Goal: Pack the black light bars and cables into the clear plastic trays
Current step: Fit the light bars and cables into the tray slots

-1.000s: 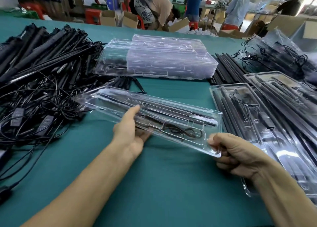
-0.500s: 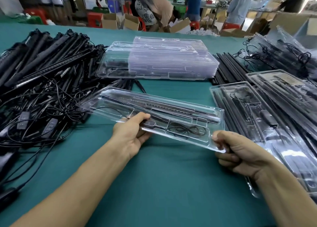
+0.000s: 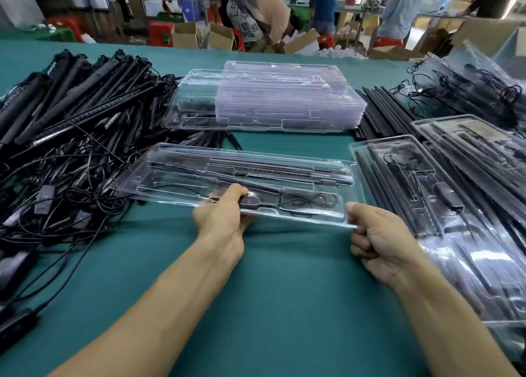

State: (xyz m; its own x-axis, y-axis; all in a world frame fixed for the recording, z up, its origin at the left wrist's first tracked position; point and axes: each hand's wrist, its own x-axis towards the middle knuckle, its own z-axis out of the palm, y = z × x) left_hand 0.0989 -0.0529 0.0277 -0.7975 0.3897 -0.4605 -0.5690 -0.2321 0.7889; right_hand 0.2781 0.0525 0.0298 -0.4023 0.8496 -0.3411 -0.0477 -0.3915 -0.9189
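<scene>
From the head camera, a long clear plastic blister tray [image 3: 176, 177] is held just above the teal cloth-covered table [image 3: 284, 291], tilted a little, with its left end towards the left-hand pile. Slim black light bars [image 3: 284, 168] lie lengthwise in the tray's far channels. A thin black cable coiled into a loop [image 3: 310, 200] sits in the near right pocket, joined to a small black inline controller [image 3: 251, 201] just left of it.

The left hand [image 3: 225, 218] grips the tray's near edge around the middle, thumb on top by the controller and fingers hidden beneath. The right hand [image 3: 380, 241] pinches the tray's near right corner, thumb on top and the other fingers curled underneath. Whether the tray has a lid closed over it is hard to tell through the glare.

To the left lies a large tangled heap of loose black light bars and cables [image 3: 71, 126]. Beyond the held tray stands a stack of empty clear trays [image 3: 270, 100]. Just right of that stack lies a row of bare black rods [image 3: 380, 111]. Along the right side, filled clear trays [image 3: 427, 194] overlap one another, reaching to the near right edge.

Past the table, several people stand or bend over among open brown cardboard boxes [image 3: 185, 36] and red plastic stools [image 3: 160, 32].
</scene>
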